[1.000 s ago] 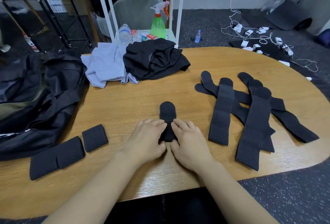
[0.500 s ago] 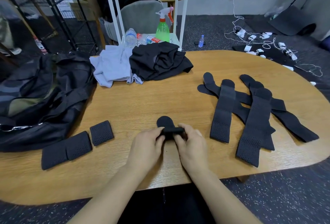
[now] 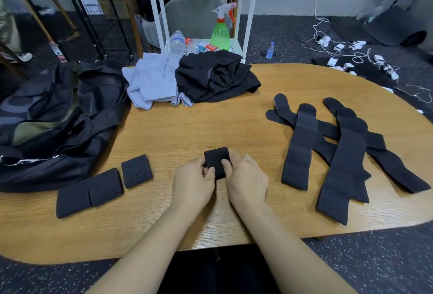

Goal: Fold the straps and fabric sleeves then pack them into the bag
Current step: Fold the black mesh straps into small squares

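At centre frame I am watching the left hand and right hand pinching the strap, its rounded tab now folded under into a compact square (like the folded pieces lower left), leaving it nearly ready for the bag.

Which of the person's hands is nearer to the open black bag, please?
Left. The left hand grips the folded strap on the side toward the black bag; the right hand grips its far side.
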Demonstrator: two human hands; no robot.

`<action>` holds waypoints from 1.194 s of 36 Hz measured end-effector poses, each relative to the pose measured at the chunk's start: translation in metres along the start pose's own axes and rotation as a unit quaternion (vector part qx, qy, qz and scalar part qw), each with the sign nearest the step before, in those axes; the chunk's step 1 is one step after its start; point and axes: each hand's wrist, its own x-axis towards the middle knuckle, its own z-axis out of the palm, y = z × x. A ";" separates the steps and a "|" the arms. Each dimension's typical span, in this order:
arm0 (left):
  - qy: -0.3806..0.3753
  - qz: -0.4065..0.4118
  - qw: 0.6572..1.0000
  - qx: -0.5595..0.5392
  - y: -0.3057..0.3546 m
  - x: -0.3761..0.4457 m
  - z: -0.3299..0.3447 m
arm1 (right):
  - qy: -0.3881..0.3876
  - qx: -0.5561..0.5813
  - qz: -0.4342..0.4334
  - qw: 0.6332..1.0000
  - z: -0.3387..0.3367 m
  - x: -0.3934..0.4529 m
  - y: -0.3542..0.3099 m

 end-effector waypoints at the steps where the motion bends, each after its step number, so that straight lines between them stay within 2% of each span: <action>1: -0.003 0.004 1.000 0.011 -0.001 0.002 0.000 | 0.000 -0.006 0.001 1.000 0.001 0.001 0.000; 8: 0.007 0.040 0.993 0.114 0.001 0.005 -0.001 | 0.019 -0.047 -0.007 0.999 0.003 0.002 -0.005; 11: 0.017 0.072 0.983 0.166 -0.001 -0.002 0.000 | 0.028 -0.070 -0.053 0.996 0.004 -0.002 -0.005; 15: 0.030 0.105 0.977 0.181 -0.009 -0.005 0.006 | 0.025 -0.081 -0.079 0.993 0.007 -0.003 -0.002; 24: -0.058 0.099 0.974 0.195 -0.012 -0.010 -0.006 | -0.025 -0.019 -0.082 0.996 -0.002 -0.016 0.000; 29: -0.054 0.109 0.985 0.126 -0.024 -0.028 -0.011 | -0.045 0.016 -0.105 0.993 0.007 -0.034 -0.004; 37: 0.001 0.048 0.999 -0.016 -0.051 -0.054 -0.027 | 0.033 0.109 -0.157 0.981 0.041 -0.053 -0.025; 43: 0.089 -0.004 0.990 -0.111 -0.079 -0.080 -0.065 | 0.058 0.169 -0.236 0.955 0.053 -0.071 -0.075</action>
